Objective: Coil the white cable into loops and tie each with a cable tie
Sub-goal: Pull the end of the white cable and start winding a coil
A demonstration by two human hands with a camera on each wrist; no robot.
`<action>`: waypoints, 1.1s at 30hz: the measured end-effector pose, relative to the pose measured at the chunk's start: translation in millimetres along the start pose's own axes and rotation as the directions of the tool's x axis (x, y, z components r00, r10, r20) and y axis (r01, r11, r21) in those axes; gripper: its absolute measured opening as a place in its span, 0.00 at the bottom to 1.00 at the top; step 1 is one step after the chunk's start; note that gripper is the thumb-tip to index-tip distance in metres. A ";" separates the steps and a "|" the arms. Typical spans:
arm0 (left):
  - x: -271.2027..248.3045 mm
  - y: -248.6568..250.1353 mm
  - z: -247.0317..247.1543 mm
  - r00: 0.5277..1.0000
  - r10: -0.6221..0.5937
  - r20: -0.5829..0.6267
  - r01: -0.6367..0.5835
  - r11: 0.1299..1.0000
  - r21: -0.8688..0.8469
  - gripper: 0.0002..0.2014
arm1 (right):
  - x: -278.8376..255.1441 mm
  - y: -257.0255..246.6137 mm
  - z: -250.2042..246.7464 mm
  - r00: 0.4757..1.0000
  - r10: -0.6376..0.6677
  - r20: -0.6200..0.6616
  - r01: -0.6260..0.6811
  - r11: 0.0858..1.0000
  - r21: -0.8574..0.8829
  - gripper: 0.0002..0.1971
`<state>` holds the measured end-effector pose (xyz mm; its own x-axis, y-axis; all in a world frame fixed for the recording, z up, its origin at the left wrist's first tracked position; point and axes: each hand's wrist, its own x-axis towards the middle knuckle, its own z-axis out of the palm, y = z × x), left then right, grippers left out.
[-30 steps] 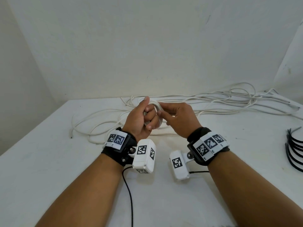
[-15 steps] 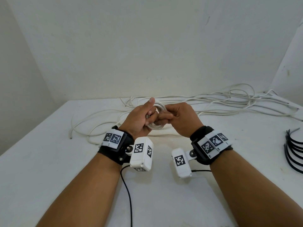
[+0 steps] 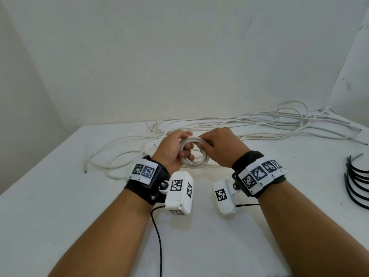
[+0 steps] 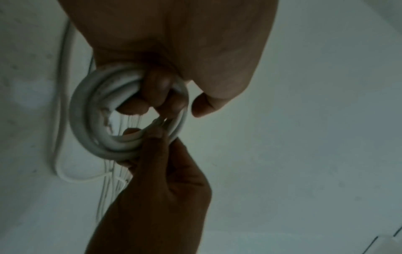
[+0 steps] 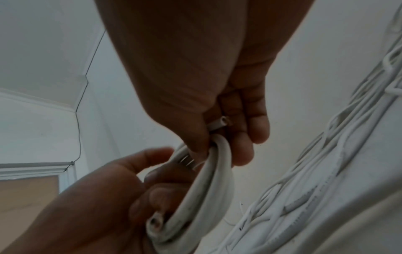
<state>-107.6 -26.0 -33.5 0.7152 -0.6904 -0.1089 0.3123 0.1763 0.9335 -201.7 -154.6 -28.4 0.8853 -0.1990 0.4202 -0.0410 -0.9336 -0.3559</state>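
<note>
Gripping a small coil of white cable (image 3: 194, 151) between them, both hands hover just above the white table (image 3: 50, 196) near its middle. The left hand (image 3: 172, 149) has its fingers curled through the coil's opening at the 9 o'clock side, thumb on top; the right hand (image 3: 217, 146) pinches the strands at about 2 o'clock with thumb and fingertips. The coil stands roughly on edge, its open face turned toward the person, so its axis runs from 6 toward 12 o'clock. In the right wrist view a cut cable end (image 5: 154, 223) pokes out low by the left palm (another short end (image 5: 222, 122) shows between the right fingers). Loose white cables (image 3: 259, 124) sprawl behind the hands, their long run lying from 9 to 3 o'clock along the wall (image 3: 179, 56). Black cable ties (image 3: 357, 182) lie bunched at the table's 3 o'clock edge, well apart from the hands.
</note>
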 end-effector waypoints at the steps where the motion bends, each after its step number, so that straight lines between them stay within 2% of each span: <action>1: 0.2 -2.1 2.6 0.999 0.016 -0.028 -0.015 0.998 0.054 0.06 | -0.1 -1.3 0.7 1.000 -0.004 0.010 0.004 1.000 0.000 0.15; 3: 0.2 -5.2 5.4 0.994 0.075 -0.085 -0.063 0.990 0.129 0.10 | -0.5 -4.6 2.8 0.999 0.002 0.036 -0.003 1.000 0.015 0.14; 8: 0.4 -4.7 6.7 0.980 0.149 -0.132 -0.145 0.989 0.040 0.10 | -0.9 -10.8 3.5 0.980 0.106 0.166 -0.119 0.990 0.074 0.17; 12: -0.7 -5.9 6.9 0.978 0.193 -0.083 -0.187 0.980 0.071 0.09 | -4.3 -12.5 -3.1 0.961 0.123 0.248 -0.153 0.982 0.108 0.17; 14: 0.7 -3.7 1.7 0.987 0.159 0.011 -0.158 0.969 0.187 0.11 | -6.0 -12.1 -6.9 0.949 0.134 0.286 -0.147 0.989 0.028 0.15; 16: 1.2 2.2 -5.8 0.993 0.052 0.108 -0.085 0.940 0.330 0.15 | -6.8 -12.6 -8.8 0.927 0.136 0.348 -0.113 0.990 -0.085 0.14; 19: -1.1 5.2 -4.7 0.992 -0.038 0.116 -0.017 0.898 0.440 0.15 | -4.9 -17.5 -11.5 0.897 0.151 0.415 -0.079 0.980 -0.185 0.13; 21: -1.0 0.3 6.1 0.996 0.063 0.061 -0.085 0.869 0.488 0.14 | -2.9 -21.0 -14.8 0.902 0.141 0.409 -0.063 0.978 -0.198 0.11; 23: 2.7 -5.2 14.6 0.974 0.227 -0.003 -0.190 0.824 0.534 0.15 | -2.7 -20.9 -18.2 0.926 0.116 0.360 -0.062 0.986 -0.158 0.10; 24: 4.8 -6.1 17.5 0.963 0.267 -0.033 -0.211 0.826 0.523 0.15 | -4.3 -18.9 -19.5 0.937 0.117 0.329 -0.078 0.989 -0.128 0.11; 28: 12.3 -9.4 31.4 0.960 0.276 -0.045 -0.226 0.860 0.457 0.14 | -15.1 -6.0 -27.4 0.922 0.236 0.307 -0.206 0.970 -0.128 0.20; 33: 14.1 -22.2 67.2 0.972 0.216 0.092 -0.234 0.855 0.462 0.17 | -35.7 6.6 -53.7 0.920 0.274 0.279 -0.211 0.949 -0.236 0.17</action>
<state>-146.5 -86.8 -32.8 0.7050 -0.6976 0.1274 -0.1891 -0.0117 0.9819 -258.4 -169.6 -1.0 0.9328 -0.3561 0.0559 -0.3351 -0.9138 -0.2297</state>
